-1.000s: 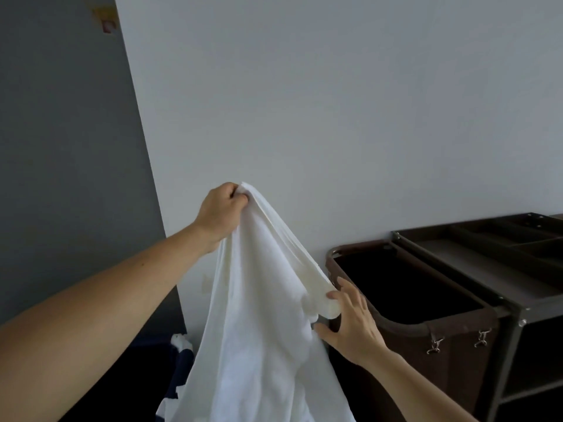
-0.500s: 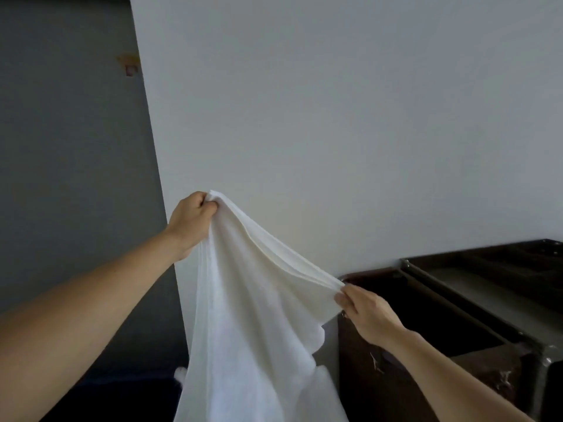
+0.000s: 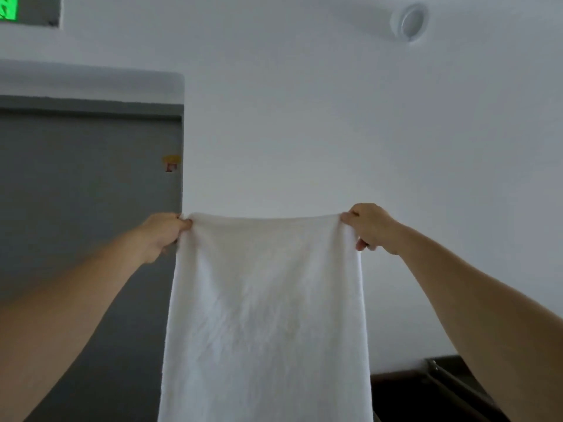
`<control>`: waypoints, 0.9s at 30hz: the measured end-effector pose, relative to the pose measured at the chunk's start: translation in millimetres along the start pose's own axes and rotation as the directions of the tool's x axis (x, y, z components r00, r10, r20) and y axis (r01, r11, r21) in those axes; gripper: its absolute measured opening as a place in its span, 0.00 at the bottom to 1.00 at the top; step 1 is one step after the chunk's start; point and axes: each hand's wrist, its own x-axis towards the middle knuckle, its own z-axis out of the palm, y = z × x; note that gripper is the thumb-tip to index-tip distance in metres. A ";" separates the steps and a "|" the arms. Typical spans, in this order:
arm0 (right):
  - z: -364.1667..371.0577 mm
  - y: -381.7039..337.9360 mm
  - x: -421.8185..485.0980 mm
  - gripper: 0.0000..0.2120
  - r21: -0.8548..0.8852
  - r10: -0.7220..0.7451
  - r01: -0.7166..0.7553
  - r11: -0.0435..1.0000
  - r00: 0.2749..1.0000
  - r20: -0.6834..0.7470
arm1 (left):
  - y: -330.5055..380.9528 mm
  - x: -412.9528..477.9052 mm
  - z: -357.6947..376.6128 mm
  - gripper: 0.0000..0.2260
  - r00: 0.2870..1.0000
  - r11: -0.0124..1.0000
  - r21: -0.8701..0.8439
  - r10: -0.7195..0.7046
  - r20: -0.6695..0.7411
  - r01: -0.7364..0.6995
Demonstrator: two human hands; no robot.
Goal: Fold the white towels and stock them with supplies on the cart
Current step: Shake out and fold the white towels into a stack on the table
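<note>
Here, left hand (image 3: pixel 161 234) and right hand (image 3: pixel 370 228), grips pinching white towel (image 3: pixel 265 315) corners, cart (image 3: pixel 408 397) half-hidden; grey door (image 3: pixel 76 208) behind

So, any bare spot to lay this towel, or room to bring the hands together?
Only a dark sliver of cart shows, between towel and right forearm; its top is mostly cut off. Open air above the towel's top edge, between left hand and right hand, lets them meet.

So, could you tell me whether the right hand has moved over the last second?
Yes. The right hand has risen from beside the cart to well above it, pinching a corner of the towel.
</note>
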 end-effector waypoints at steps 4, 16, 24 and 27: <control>-7.0 -14.9 -1.7 0.11 0.193 0.035 -0.013 0.981 0.993 -0.110 | 8.9 -4.2 -20.8 0.06 0.975 0.975 -0.172 -0.110 0.195 0.144; 0.4 -3.4 -19.7 0.14 0.073 -0.036 0.047 0.996 0.989 -0.145 | -21.6 -15.0 -16.0 0.04 0.936 0.869 -0.417 -0.129 0.328 0.266; 3.5 22.4 -23.3 0.14 0.043 -0.012 0.017 0.999 0.994 -0.111 | -36.9 -4.7 5.2 0.03 0.952 0.866 -0.441 -0.118 0.281 0.238; 16.1 32.7 -19.4 0.14 0.084 0.034 -0.028 0.996 0.997 -0.075 | -48.2 -0.5 17.6 0.02 0.962 0.879 -0.417 -0.141 0.233 0.230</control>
